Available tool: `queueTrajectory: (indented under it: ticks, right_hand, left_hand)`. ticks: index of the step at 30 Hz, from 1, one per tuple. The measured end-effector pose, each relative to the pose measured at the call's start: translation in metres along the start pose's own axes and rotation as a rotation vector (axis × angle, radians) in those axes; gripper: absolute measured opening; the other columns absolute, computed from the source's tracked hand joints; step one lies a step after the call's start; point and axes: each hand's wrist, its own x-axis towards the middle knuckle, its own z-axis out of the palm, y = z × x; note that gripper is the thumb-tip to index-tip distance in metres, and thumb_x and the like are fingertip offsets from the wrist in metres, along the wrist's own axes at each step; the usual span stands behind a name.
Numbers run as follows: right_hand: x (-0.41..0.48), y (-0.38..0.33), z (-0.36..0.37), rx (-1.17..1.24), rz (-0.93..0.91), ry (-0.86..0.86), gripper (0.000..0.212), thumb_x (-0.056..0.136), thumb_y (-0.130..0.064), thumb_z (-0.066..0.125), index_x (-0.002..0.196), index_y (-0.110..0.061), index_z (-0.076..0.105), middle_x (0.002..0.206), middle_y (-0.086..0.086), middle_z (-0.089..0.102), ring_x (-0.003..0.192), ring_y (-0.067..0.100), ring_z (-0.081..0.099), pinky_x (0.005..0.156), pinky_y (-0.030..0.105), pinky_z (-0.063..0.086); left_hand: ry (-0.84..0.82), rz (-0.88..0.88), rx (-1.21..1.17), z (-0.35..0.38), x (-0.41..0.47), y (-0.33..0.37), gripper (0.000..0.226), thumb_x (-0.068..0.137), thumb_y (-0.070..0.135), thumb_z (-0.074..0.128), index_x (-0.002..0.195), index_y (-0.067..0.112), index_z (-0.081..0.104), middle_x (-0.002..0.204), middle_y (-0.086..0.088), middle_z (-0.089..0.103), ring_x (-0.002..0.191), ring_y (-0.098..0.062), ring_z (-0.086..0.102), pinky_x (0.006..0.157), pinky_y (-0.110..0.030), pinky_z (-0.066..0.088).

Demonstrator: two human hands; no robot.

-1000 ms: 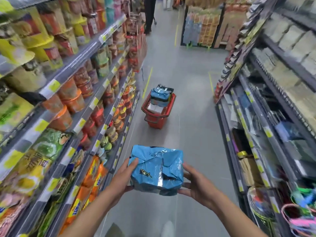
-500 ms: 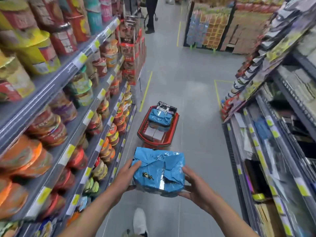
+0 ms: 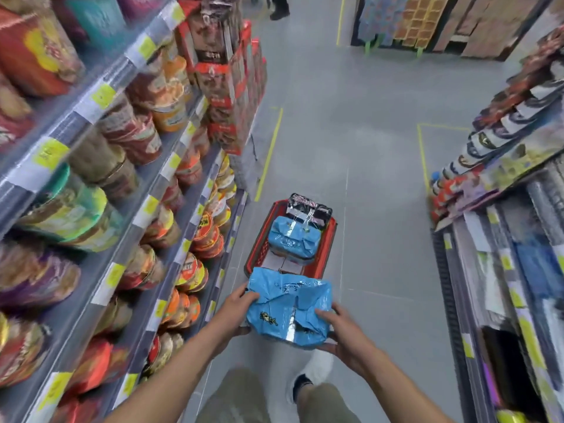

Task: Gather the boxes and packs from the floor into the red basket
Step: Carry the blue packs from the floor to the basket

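Note:
I carry a crinkled blue pack (image 3: 287, 309) in front of me with both hands. My left hand (image 3: 236, 312) grips its left end and my right hand (image 3: 341, 334) grips its right end, thumb on top. Just beyond it the red basket (image 3: 328, 248) stands on the grey floor. Inside the basket lie another blue pack (image 3: 293, 238), a dark pack (image 3: 308, 209) at the far end and white boxes (image 3: 282, 264) underneath. The held pack covers the basket's near rim.
Shelves of instant noodle cups (image 3: 146, 138) line the left of the aisle. A red stacked display (image 3: 232, 87) stands ahead left. Shelves of packaged goods (image 3: 503, 239) run along the right. A person's feet (image 3: 279, 9) show far down the aisle. Yellow floor lines (image 3: 268, 157) mark the floor.
I have walked forward along the aisle; the red basket has come from a few steps away to just beyond the blue pack. Both hands keep their hold on the pack.

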Motion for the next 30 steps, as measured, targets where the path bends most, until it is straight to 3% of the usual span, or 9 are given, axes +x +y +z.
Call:
queueTrajectory:
  ticks: [2,6,10,14,18,20,23,27,30]
  right_hand:
    - [0.036,-0.02,0.001,0.006,0.025,0.018,0.039,0.101,-0.01,0.061,0.138,-0.021,0.056,0.123,0.01,0.074,0.108,0.03,0.073,0.079,0.046,0.064]
    - [0.088,-0.042,0.008,-0.041,0.084,0.073,0.043,0.099,-0.003,0.054,0.137,-0.024,0.056,0.12,0.007,0.073,0.104,0.026,0.073,0.072,0.041,0.064]
    - [0.134,-0.039,0.02,-0.051,0.15,0.095,0.044,0.099,0.0,0.047,0.134,-0.024,0.059,0.113,0.005,0.075,0.097,0.024,0.074,0.069,0.041,0.064]
    - [0.183,-0.025,0.024,-0.006,0.188,0.158,0.042,0.101,0.0,0.046,0.133,-0.024,0.056,0.113,0.005,0.073,0.095,0.023,0.074,0.061,0.036,0.062]
    - [0.237,-0.015,0.031,0.039,0.194,0.203,0.041,0.102,0.004,0.043,0.124,-0.028,0.057,0.108,0.004,0.073,0.088,0.021,0.074,0.056,0.033,0.061]
    - [0.263,-0.01,0.033,0.05,0.198,0.219,0.043,0.101,0.006,0.04,0.121,-0.028,0.056,0.106,0.002,0.071,0.088,0.021,0.072,0.055,0.032,0.061]
    - [0.3,-0.002,0.031,0.063,0.183,0.231,0.044,0.101,0.007,0.037,0.125,-0.027,0.053,0.109,0.002,0.07,0.093,0.022,0.071,0.058,0.033,0.061]
    - [0.337,0.001,0.027,0.097,0.189,0.253,0.052,0.099,0.009,0.035,0.138,-0.019,0.053,0.12,0.011,0.07,0.105,0.031,0.071,0.078,0.046,0.064]
    - [0.351,0.0,0.026,0.124,0.248,0.293,0.051,0.098,0.009,0.034,0.132,-0.021,0.056,0.117,0.011,0.071,0.098,0.03,0.072,0.06,0.038,0.062]
  left_hand:
    - [0.009,-0.029,-0.004,0.002,0.029,0.015,0.028,0.099,0.024,0.052,0.116,0.04,0.066,0.101,0.006,0.077,0.099,-0.019,0.072,0.078,-0.043,0.061]
    - [0.024,-0.105,-0.034,0.007,0.072,0.034,0.031,0.1,0.015,0.047,0.124,0.029,0.061,0.108,-0.001,0.074,0.096,-0.02,0.071,0.06,-0.035,0.06]
    - [0.014,-0.148,-0.007,0.002,0.127,0.038,0.035,0.1,0.009,0.044,0.128,0.022,0.059,0.112,-0.006,0.074,0.099,-0.024,0.071,0.075,-0.044,0.063]
    - [-0.008,-0.177,0.018,0.0,0.187,0.034,0.039,0.1,0.006,0.04,0.133,0.02,0.056,0.11,-0.006,0.073,0.094,-0.025,0.072,0.079,-0.046,0.062]
    - [-0.049,-0.219,0.036,-0.008,0.242,0.028,0.04,0.102,0.007,0.038,0.137,0.023,0.05,0.119,-0.009,0.07,0.104,-0.029,0.07,0.092,-0.054,0.058]
    - [-0.062,-0.239,0.044,-0.011,0.271,0.024,0.039,0.103,0.006,0.039,0.138,0.02,0.049,0.119,-0.012,0.069,0.103,-0.031,0.07,0.089,-0.055,0.06]
    - [-0.075,-0.247,0.073,-0.011,0.306,0.017,0.035,0.103,0.002,0.04,0.134,0.015,0.05,0.11,-0.011,0.07,0.091,-0.026,0.072,0.071,-0.044,0.063]
    - [-0.094,-0.214,0.211,-0.01,0.346,0.013,0.034,0.101,0.002,0.042,0.13,0.017,0.053,0.119,-0.014,0.07,0.108,-0.032,0.069,0.099,-0.053,0.055]
    - [-0.11,-0.233,0.303,-0.009,0.368,0.018,0.031,0.102,0.003,0.044,0.127,0.017,0.054,0.123,-0.017,0.068,0.113,-0.036,0.067,0.102,-0.055,0.053]
